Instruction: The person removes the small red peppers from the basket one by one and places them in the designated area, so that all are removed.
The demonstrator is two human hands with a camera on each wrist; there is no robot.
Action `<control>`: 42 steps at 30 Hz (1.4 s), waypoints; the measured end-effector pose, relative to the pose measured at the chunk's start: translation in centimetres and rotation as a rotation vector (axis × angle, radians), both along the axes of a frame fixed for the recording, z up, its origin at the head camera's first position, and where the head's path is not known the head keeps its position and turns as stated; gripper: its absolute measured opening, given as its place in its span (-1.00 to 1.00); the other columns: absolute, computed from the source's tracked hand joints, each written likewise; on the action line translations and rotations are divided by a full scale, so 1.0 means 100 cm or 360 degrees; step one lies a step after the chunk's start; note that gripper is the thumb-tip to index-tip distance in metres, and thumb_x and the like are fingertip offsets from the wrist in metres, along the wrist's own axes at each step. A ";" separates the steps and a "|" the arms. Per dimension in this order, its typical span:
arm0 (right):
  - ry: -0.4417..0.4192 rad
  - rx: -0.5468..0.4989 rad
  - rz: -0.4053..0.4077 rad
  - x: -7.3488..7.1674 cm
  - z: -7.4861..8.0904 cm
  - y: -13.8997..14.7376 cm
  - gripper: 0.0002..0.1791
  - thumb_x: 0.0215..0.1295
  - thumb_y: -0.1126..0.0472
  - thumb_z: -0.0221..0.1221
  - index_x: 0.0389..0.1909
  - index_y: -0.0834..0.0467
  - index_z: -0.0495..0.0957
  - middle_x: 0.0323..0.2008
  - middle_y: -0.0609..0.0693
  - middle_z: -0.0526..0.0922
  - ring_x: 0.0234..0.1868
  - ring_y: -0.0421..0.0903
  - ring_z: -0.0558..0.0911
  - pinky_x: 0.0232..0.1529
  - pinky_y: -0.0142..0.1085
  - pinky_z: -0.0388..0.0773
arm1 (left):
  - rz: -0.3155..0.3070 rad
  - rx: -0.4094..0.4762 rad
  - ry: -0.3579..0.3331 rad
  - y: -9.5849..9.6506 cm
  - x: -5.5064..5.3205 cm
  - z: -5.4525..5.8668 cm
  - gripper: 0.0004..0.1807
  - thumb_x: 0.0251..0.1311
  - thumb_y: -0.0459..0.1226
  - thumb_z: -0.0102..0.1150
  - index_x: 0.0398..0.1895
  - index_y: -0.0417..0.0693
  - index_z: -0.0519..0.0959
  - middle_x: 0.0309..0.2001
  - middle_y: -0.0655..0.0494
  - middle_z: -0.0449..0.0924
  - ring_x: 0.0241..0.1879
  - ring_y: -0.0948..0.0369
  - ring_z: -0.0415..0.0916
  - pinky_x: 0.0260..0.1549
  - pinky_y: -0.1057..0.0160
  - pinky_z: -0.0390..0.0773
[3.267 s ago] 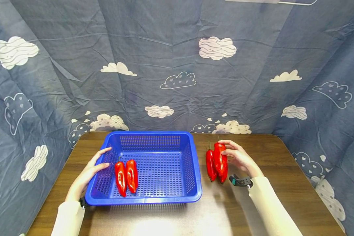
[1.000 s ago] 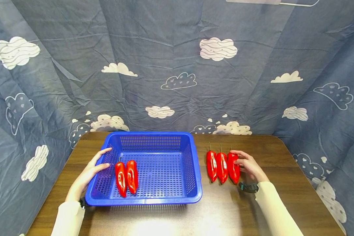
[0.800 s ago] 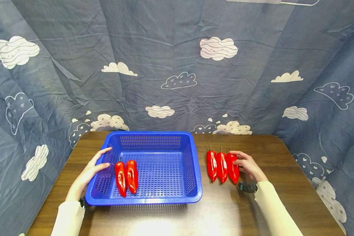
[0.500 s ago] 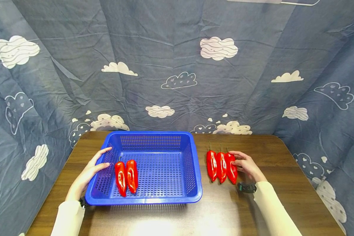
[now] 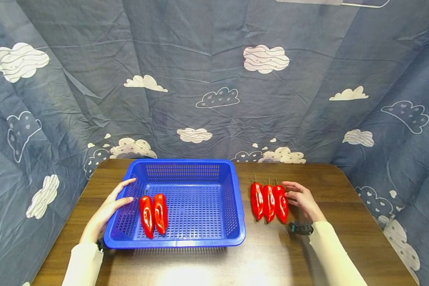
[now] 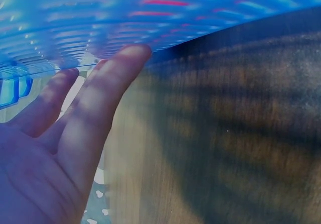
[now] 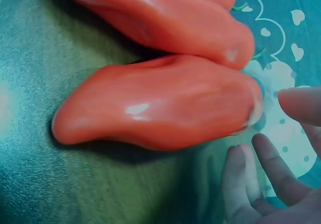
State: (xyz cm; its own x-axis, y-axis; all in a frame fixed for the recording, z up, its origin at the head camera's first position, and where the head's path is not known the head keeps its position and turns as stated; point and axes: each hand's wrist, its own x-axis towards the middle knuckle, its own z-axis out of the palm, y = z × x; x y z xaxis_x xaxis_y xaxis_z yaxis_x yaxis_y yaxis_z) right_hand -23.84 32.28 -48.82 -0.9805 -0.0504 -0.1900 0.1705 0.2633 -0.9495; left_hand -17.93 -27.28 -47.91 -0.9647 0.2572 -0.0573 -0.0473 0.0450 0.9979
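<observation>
My left hand [image 5: 108, 207] grips the left rim of a blue plastic basket [image 5: 175, 243], thumb and forefinger over the edge. In the left wrist view its other fingers [image 6: 90, 113] lie against the basket's outer wall. Inside the basket, at the left, lie two long red peppers, a left one [image 5: 146, 216] and a right one [image 5: 160, 213]. Three more stand in a row on the table: the left pepper [image 5: 257, 201], middle pepper [image 5: 269, 203] and right pepper [image 5: 281, 204]. Beside the right pepper my right hand [image 5: 304, 199] is spread, its fingers apart from it in the right wrist view.
The brown wooden table [image 5: 200, 266] carries the basket and the peppers, with bright glare near its front. A blue-grey cloud-patterned curtain [image 5: 214, 119] hangs behind and at both sides. Each wrist wears a black strap, the right strap [image 5: 301, 228] lying under the sleeve's end.
The right hand set a third pepper down at the row's right end, slid it left against the middle pepper, then let go and drew slightly right. The left hand and basket stayed put.
</observation>
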 end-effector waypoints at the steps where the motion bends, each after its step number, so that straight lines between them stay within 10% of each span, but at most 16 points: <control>1: 0.0005 -0.0004 -0.0014 0.000 0.001 0.001 -0.50 0.36 0.39 -0.04 0.30 0.43 0.20 0.24 0.40 0.26 -0.16 -0.21 0.56 -0.08 -0.24 0.55 | 0.0000 -0.0001 -0.0001 0.000 0.000 0.000 -0.38 0.39 -0.34 -0.08 0.47 0.09 0.04 0.27 -0.33 0.08 -0.04 0.04 0.49 -0.23 -0.02 0.59; 12: 0.0061 -0.0121 0.0007 0.003 0.020 -0.001 -0.59 0.35 0.37 0.02 0.20 0.36 0.38 -0.14 -0.24 0.61 -0.13 -0.19 0.59 -0.13 -0.31 0.55 | 0.0008 -0.0012 0.0004 0.000 0.001 0.000 -0.38 0.39 -0.33 -0.08 0.46 0.08 0.04 0.28 -0.33 0.09 -0.03 0.05 0.49 -0.22 0.00 0.59; 42: 0.0025 -0.0145 0.0441 0.000 0.057 -0.049 -0.59 0.38 0.33 0.02 0.18 0.44 0.32 -0.04 0.22 0.60 -0.08 0.04 0.63 -0.07 -0.20 0.57 | -0.0001 0.0003 0.0001 0.000 0.000 0.000 -0.38 0.38 -0.34 -0.08 0.46 0.10 0.04 0.28 -0.34 0.08 -0.04 0.01 0.50 -0.23 -0.02 0.59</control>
State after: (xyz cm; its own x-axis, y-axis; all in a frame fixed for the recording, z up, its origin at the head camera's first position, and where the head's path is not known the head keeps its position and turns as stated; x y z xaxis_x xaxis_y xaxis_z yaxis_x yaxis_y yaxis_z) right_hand -23.84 27.43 -43.11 -0.9298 -0.3326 -0.1575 0.0891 0.2116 -0.9733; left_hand -17.88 -27.32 -47.87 -0.9646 0.2578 -0.0561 -0.0465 0.0432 0.9980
